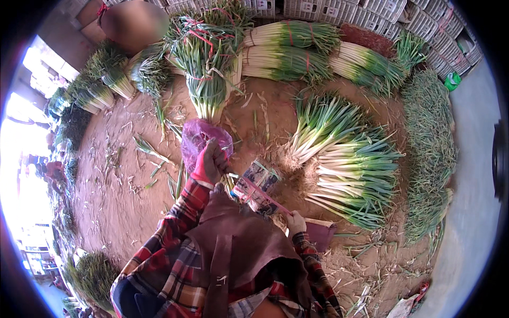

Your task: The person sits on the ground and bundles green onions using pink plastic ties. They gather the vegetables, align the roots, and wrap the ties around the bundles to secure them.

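My left hand (212,161), in a dark glove with a red cuff, is curled in front of a purple mesh bag (193,139). Pale stalk ends (231,175) show beside its fingers; whether it holds them or the bag is unclear. My right hand (296,223), in a whitish glove, is closed at the lower end of a pink strap (265,193). The strap crosses a patterned, wrapped block (258,179). Loose green onions (354,171) lie fanned on the ground to the right, roots towards me. A tied green onion bundle (206,89) stands just beyond the bag.
Tied green onion bundles (286,61) lie along the back, before stacked plastic crates (334,12). A long heap of green onions (427,159) lines the pale wall (475,159) at right. More bundles (119,81) stand at left. Leaf scraps (149,147) litter the dirt floor.
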{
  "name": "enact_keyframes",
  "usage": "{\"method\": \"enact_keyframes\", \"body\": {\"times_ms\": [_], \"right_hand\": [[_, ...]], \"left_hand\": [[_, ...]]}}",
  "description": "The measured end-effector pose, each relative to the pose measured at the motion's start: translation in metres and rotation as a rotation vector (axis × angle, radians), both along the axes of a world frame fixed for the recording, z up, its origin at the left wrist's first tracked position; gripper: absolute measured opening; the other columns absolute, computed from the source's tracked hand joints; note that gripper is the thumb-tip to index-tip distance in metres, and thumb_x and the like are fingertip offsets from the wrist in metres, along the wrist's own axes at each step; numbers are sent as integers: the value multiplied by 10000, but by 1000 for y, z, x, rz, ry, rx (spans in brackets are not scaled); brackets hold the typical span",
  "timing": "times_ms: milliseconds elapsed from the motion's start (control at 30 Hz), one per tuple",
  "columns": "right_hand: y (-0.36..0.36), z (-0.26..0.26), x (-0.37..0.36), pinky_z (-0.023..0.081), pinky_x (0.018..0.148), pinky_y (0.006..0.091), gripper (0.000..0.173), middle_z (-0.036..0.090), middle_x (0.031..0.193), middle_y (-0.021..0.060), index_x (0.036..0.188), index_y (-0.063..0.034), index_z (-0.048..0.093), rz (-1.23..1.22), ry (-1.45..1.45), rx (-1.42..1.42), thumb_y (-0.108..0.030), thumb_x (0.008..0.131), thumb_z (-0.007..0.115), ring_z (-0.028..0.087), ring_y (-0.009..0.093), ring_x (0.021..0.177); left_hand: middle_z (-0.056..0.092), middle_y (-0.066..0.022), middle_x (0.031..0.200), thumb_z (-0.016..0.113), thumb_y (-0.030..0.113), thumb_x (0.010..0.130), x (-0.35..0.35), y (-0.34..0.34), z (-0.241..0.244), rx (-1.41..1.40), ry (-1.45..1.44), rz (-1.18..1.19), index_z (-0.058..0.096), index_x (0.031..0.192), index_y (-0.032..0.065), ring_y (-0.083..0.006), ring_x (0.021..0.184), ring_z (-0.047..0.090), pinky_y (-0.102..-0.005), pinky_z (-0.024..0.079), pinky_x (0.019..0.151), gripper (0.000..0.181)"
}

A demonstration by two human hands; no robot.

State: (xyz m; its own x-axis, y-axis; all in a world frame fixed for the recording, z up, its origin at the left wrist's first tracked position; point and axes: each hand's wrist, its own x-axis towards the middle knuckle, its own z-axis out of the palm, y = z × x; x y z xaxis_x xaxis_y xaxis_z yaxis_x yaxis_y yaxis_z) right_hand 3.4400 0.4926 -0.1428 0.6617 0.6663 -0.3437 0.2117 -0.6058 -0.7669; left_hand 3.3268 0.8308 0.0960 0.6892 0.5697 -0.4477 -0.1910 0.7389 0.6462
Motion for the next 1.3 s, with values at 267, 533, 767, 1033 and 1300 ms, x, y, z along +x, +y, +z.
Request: {"method": "enact_keyframes", "body": {"times_ms": [267,533,767,1033,1300], "right_hand": [[-41,-23,-48,459,662,448,308,602,795,225,946,-29,571,-256,147,-83,-314,863,488,606,380,775],[-132,-102,-141,459,656,417,339,602,740,200,906,-13,600,-430,170,-188,-331,855,493,607,331,719],[-155,-101,-157,462,642,400,348,608,714,175,872,-5,618,-48,165,-475,-333,853,503,605,271,688],[-148,-164,-65,485,554,361,288,539,632,59,787,-72,585,-321,422,-90,-294,906,446,532,235,528],[-86,-65,-50,504,536,409,256,562,659,75,841,-65,555,-193,569,-344,-289,902,447,571,249,580]], "left_hand": [[255,46,524,472,439,896,53,-39,30,20,41,-218,306,604,199,-128,445,277,-308,304,442,413],[337,32,548,475,378,930,60,-111,5,-39,-32,-507,389,631,156,-104,470,318,-263,272,446,383],[313,53,539,484,385,917,-64,-90,-5,-72,-116,-214,386,633,177,-88,457,290,-261,242,431,366],[230,50,508,455,473,898,-266,-65,-40,-256,-219,312,279,550,205,-139,463,282,-319,301,478,473],[209,33,491,443,467,908,-277,-63,-25,-115,-267,592,274,563,191,-149,436,263,-324,314,460,474]]}}
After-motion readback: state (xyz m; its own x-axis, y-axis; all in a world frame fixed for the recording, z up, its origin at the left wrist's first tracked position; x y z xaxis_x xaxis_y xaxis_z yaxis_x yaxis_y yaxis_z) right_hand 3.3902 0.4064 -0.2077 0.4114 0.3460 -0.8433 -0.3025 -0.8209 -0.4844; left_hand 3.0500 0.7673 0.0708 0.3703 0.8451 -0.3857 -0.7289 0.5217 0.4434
